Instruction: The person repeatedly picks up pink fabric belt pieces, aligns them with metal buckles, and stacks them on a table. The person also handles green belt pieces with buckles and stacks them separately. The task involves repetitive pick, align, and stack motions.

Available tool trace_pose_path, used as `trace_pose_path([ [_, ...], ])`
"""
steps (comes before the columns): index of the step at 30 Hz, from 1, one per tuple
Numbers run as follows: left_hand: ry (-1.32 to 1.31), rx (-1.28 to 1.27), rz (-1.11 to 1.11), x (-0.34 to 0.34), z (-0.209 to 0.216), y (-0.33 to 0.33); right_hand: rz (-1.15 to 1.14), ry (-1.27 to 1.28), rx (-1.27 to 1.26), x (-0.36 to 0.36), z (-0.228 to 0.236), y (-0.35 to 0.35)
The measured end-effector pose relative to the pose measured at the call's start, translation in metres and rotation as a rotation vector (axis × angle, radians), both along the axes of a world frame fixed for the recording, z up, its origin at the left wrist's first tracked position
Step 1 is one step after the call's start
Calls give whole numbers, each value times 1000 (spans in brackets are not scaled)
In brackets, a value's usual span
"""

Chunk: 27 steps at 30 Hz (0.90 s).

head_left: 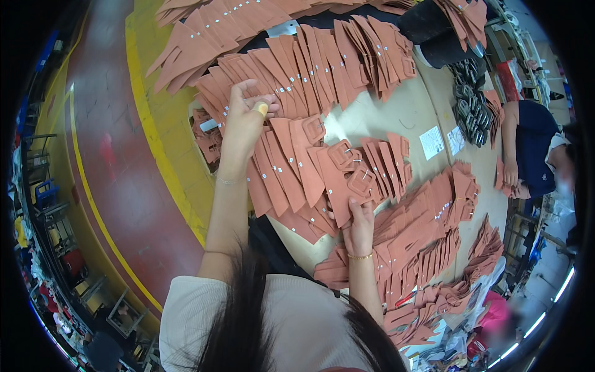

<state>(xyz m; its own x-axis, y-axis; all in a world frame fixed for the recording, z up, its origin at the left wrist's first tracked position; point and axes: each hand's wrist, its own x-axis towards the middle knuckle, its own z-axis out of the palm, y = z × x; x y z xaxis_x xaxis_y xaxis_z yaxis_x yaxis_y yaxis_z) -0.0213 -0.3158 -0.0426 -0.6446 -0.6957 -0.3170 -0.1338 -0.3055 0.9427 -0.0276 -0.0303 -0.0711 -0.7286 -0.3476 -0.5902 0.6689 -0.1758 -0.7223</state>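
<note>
My left hand [250,111], with a yellow cover on one fingertip, reaches over a fanned row of terracotta leather-like strap pieces [297,71]. Its fingers are apart, and I see nothing held in them. My right hand [359,228] grips the lower end of a flat terracotta strap piece [335,186] between thumb and fingers. Square covered buckles [361,181] with metal prongs lie by the upper end of that piece. More strap pieces [282,164] with small white stickers overlap just left of it.
Further piles of strap pieces [412,223] cover the pale table [409,118] at right. Dark buckles [472,108], a black bucket [427,31] and paper sheets [432,142] are at the far right. A co-worker's arm [510,149] rests at the table's right edge. A yellow-lined floor [155,124] runs along the left.
</note>
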Motion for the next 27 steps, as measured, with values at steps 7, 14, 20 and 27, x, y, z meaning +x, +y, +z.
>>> trace_pose_path([
  [7,-8,-27,30,-15,-2,-1,-11,14,-44,1,-3,1],
  [14,-187,-267,-64,-34,1,-6,13,3,-65,0,-1,1],
  [20,-161,-557,57,-40,-14,5,-10,113,-69,1,16,-6],
  [27,-31,-534,-35,-42,-21,-7,-31,202,-137,-10,45,-5],
])
